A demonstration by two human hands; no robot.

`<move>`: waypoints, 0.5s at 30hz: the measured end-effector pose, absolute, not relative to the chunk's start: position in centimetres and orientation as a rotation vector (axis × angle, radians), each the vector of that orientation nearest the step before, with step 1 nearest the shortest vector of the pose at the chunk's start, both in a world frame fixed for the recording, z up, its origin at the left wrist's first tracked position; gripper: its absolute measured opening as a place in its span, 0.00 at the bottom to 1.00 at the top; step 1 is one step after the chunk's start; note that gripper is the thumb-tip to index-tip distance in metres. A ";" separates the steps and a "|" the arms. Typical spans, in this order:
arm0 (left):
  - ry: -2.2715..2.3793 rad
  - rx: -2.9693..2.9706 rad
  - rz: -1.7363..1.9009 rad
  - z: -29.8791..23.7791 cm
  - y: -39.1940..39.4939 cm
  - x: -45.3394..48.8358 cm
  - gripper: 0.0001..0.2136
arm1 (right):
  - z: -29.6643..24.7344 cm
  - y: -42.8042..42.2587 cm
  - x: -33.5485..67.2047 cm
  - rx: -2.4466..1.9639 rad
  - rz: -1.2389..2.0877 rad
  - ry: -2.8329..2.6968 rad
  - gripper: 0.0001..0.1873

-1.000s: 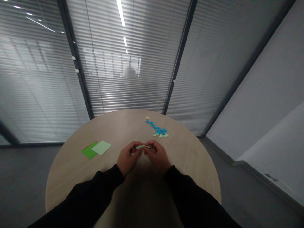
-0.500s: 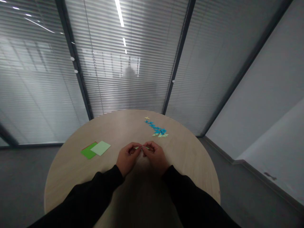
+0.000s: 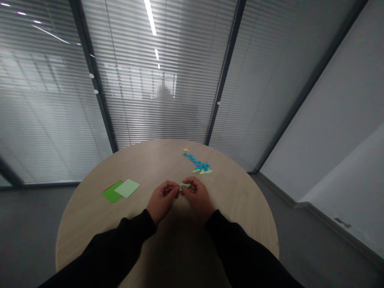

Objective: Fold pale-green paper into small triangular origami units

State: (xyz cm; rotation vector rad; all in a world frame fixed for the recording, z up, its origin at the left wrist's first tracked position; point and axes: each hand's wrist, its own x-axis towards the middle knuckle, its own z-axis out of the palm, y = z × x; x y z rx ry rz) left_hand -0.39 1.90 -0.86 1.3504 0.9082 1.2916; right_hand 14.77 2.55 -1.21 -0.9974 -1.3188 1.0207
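Note:
My left hand [image 3: 162, 200] and my right hand [image 3: 198, 197] meet over the middle of a round wooden table [image 3: 90, 224]. Both pinch one small pale green folded paper piece [image 3: 184, 185] between their fingertips. Only a short tip of the piece shows between the fingers. Black sleeves cover both forearms.
A dark green sheet [image 3: 111, 193] and a pale green sheet [image 3: 127, 187] lie overlapped at the left of the table. A row of small blue folded pieces [image 3: 198, 163], with pale green ones [image 3: 204, 171] at its near end, lies at the far right. Glass walls with blinds stand behind.
The green piece was a longer strip held between both hands; it now shows as a shorter folded tip, and the fingertips have drawn closer together.

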 end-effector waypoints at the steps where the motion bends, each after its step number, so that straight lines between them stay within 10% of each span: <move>1: 0.907 1.332 1.282 -0.8 1.9 -0.4 0.13 | -1.1 2.6 14.8 -0.997 1.002 -1.306 0.14; 15: 0.892 1.187 1.106 -1.1 2.0 -0.5 0.18 | 0.8 1.6 16.1 -0.965 0.815 -1.662 0.14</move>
